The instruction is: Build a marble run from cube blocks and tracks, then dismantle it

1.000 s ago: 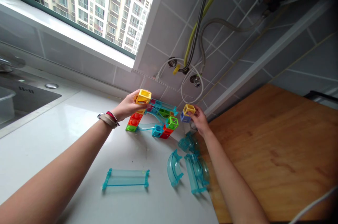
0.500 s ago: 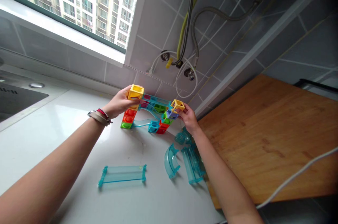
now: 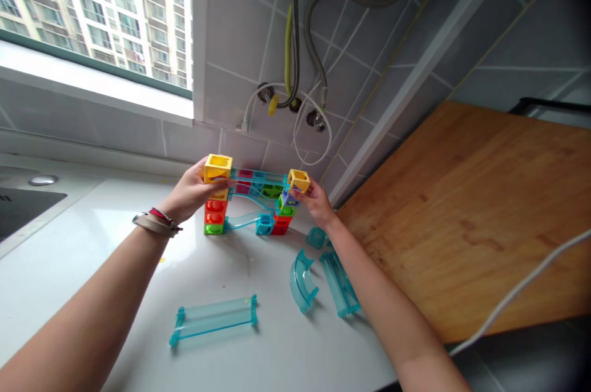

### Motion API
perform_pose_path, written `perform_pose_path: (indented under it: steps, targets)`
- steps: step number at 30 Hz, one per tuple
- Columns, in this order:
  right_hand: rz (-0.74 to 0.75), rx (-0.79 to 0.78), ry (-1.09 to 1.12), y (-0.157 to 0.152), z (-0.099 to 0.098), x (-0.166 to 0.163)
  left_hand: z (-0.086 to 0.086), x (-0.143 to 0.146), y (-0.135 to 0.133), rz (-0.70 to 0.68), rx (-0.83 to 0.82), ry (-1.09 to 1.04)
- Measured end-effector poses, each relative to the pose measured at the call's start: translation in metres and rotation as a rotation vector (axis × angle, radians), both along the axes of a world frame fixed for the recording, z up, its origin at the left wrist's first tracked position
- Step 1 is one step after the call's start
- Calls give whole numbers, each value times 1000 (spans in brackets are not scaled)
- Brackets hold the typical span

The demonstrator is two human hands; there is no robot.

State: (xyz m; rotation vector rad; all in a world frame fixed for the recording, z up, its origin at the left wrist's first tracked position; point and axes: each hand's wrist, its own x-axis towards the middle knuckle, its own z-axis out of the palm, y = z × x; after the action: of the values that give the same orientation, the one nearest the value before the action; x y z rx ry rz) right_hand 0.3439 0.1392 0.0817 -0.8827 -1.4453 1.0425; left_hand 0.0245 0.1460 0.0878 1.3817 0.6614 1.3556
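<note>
A toy marble run of stacked coloured blocks stands on the white counter, its two towers joined by clear blue tracks. My left hand (image 3: pixel 190 192) is closed around the upper part of the left tower, at the yellow block (image 3: pixel 218 165) on top. Red blocks (image 3: pixel 215 212) and a green one sit below it. With fingers pinched, my right hand (image 3: pixel 316 202) grips the yellow block (image 3: pixel 299 180) topping the right tower, above a purple block (image 3: pixel 290 199). A straight blue track (image 3: pixel 259 178) spans between the tops. Part of each gripped block is hidden by fingers.
On the white counter (image 3: pixel 138 318) lie a flat clear blue track (image 3: pixel 215 319), a curved track (image 3: pixel 302 281) and a straight chute (image 3: pixel 339 284). A wooden board (image 3: pixel 462 220) stands at the right, a sink (image 3: pixel 28 207) at the left. Hoses (image 3: pixel 318 41) hang by the wall.
The camera view has shifted and turned slightly, so the towers look more upright. Both hands keep their hold on the yellow blocks; the loose tracks stay on the counter.
</note>
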Motion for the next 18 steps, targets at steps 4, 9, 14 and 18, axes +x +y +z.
perform_pose_path:
  steps: [4, 9, 14, 18]
  targets:
    - [-3, 34, 16, 1, -6, -1, -2, -1, 2, -9, 1, 1]
    - [15, 76, 34, 3, -11, -1, -4, -2, 4, -19, 9, 4]
    - [-2, 82, 8, 3, -12, -2, -5, -2, 4, -10, 19, -11]
    - [17, 91, 6, 3, -14, -1, -5, 0, 4, 2, 16, -5]
